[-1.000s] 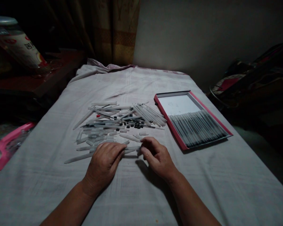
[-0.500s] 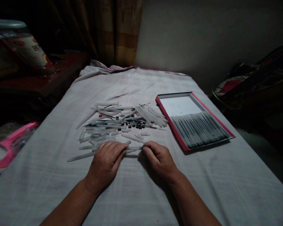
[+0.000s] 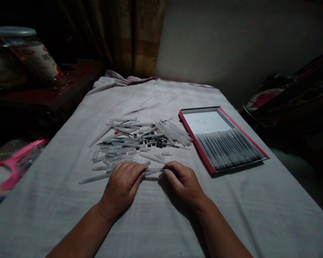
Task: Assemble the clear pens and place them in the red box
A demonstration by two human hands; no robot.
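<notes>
slim pen (image 3: 154, 170) lies crosswise between left hand (image 3: 123, 183) and right hand (image 3: 183, 182), both pinching it

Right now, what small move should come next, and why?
Probably the right hand should press gently inward along the slim tube while the left hand steadies it: the tube spans the gap between the hands, and the right one covers its end, so whether anything is fully seated there is hidden.
</notes>
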